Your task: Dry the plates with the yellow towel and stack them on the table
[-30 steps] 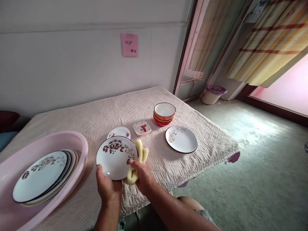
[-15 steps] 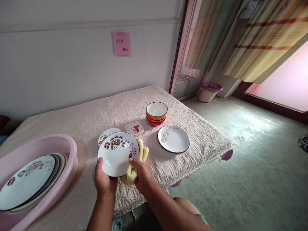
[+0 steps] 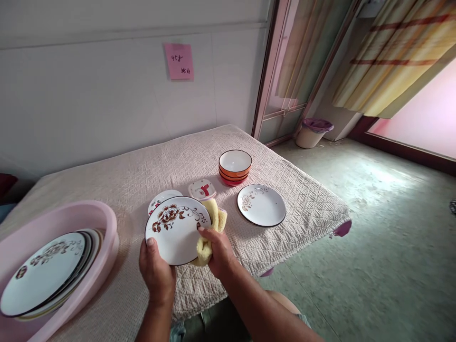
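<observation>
A white plate (image 3: 176, 237) with brown flowers and a dark rim is held tilted up between both hands over the near side of the covered table. My left hand (image 3: 156, 273) grips its lower left edge, the thumb on the face and the fingers hidden beneath. At the right edge, my right hand (image 3: 219, 249) is closed on a yellow cloth (image 3: 215, 213) folded around the rim, with the thumb near the plate's face. Partly covered behind the held plate is a smaller flowered plate (image 3: 162, 197). Another brown-flowered plate (image 3: 265, 209) lies flat to the right.
At left stands a pink basin (image 3: 112, 223) holding several stacked plates (image 3: 46, 275). Stacked bowls (image 3: 235, 173) and a squarish dish (image 3: 202, 190) with a red print sit farther back. The quilted cover (image 3: 302, 199) reaches the table's right edge; beyond is a bin (image 3: 309, 135).
The held plate and both hands have shifted slightly right in view, along with the whole scene. My right hand and the cloth have moved a little up along the plate's right edge.
</observation>
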The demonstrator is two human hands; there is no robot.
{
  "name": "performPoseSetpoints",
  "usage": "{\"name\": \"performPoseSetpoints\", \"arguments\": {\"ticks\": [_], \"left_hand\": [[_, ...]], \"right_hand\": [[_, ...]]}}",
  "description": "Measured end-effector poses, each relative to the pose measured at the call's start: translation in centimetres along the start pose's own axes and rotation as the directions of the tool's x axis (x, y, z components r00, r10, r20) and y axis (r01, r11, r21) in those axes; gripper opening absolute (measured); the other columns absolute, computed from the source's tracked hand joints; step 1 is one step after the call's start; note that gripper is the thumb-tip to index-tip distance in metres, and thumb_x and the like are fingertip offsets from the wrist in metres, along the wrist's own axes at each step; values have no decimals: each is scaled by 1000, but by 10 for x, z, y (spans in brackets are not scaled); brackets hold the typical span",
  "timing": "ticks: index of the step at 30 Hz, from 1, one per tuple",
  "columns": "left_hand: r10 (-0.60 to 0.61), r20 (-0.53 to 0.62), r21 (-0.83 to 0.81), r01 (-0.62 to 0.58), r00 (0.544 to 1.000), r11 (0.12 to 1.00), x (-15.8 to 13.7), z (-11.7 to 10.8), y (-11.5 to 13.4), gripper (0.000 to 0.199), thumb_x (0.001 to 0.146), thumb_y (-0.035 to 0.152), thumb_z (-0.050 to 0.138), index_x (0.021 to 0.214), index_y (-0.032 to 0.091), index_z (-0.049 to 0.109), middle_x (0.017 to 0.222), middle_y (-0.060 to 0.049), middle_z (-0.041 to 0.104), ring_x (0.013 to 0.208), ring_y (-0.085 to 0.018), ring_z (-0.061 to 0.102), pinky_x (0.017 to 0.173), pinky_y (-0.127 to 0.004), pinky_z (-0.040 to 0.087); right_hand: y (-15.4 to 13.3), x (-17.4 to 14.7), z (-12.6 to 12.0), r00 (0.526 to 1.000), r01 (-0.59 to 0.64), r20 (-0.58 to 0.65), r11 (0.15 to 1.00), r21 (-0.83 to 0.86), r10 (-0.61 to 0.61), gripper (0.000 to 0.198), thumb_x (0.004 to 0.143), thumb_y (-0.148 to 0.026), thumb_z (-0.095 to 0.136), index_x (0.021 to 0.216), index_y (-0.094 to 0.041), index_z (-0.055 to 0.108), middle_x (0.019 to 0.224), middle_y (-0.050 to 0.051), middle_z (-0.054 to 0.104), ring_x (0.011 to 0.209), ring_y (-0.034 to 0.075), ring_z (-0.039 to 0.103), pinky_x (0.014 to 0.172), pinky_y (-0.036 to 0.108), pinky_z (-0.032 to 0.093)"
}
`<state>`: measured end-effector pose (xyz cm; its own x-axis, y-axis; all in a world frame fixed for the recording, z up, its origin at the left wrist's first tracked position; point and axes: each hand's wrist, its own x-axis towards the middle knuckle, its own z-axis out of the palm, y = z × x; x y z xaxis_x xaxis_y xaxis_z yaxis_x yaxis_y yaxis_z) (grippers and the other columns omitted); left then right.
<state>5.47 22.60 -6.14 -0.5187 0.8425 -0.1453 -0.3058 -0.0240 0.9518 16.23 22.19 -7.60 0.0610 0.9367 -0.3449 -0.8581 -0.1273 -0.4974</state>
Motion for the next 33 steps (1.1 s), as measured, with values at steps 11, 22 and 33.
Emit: {"name": "performPoseSetpoints", "arguments": {"ticks": [11,22,33], "left_hand": [[164,-128,-49,-171,978,984,-8,-12,-37,40,89,43,54,121,20,61,106,-6,68,88,-20,64,76,-34,53],[-45,147,-46,52,988,998,37,-14,-20,45,83,44,57,116,14,65,103,-9,71,96,-25,66,89,-43,52],[-105,88,-226,123,991,966,27,2,-21,27,81,33,59,102,17,68,102,-6,72,102,-23,65,90,-36,52]], "right_hand": [[25,-9,17,992,-33,-118,997,71,42,49,53,-24,71,100,-20,55,74,1,69,74,22,68,64,30,53],[-1,17,-16,1000,7,-20,990,-138,-10,43,57,-18,69,99,-18,59,77,1,69,66,15,62,66,27,51],[-1,-13,17,995,-56,-87,995,-82,49,42,46,-22,67,86,-20,57,63,-2,63,56,15,56,57,27,46]]}}
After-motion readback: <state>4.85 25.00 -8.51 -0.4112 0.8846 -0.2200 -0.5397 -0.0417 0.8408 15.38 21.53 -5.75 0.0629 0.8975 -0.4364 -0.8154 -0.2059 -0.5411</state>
